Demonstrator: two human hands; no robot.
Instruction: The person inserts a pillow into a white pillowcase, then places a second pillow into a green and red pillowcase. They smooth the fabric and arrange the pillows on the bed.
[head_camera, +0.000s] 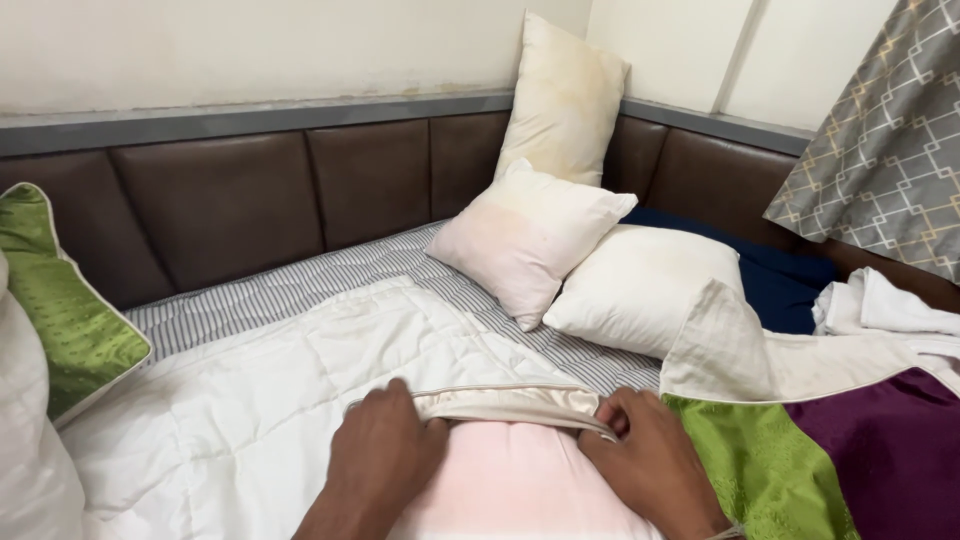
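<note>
Between left hand, right hand, pillowcase opening

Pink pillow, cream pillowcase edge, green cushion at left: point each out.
pink pillow (520, 490), head view, on its bare top face between the hands.
cream pillowcase edge (510, 405), head view, on the satin hem stretched across the pillow's end.
green cushion (62, 305), head view, on the middle of its patterned green face.

Open bed lies ahead of the hands over the flat white quilt and striped sheet. Three pillows crowd the corner; the green cushion blocks left, the green-purple cover right.
</note>
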